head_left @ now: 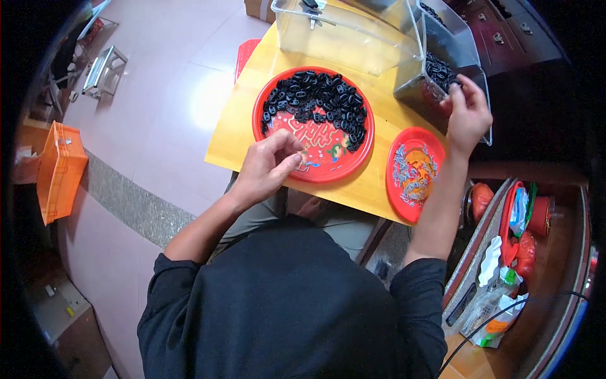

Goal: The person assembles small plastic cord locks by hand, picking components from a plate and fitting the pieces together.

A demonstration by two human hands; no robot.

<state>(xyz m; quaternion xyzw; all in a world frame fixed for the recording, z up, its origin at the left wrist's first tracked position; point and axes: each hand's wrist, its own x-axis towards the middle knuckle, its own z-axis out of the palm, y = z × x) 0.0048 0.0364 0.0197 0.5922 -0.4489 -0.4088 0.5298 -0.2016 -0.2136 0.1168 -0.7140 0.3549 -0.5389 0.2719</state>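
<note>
Over the near left rim of a round red tray [336,172], my left hand [268,165] has its thumb and curled fingers drawn together; anything between them is too small to make out. Small black oval parts with holes [309,95] are heaped along the tray's far and right sides. My right hand [468,114] is raised at a clear plastic bin [420,95] with more black parts [440,71] in it. Its fingertips are pinched, and what they hold blends with the dark parts behind. Below my right wrist, a smaller red plate [396,189] bears many small silvery pieces [410,174].
A large clear box [350,47] with keys [314,22] inside stands at the yellow table's [230,136] far side. On the right is an open drawer [562,284] with packets. A black cable [480,338] crosses it. An orange crate [63,170] sits at left.
</note>
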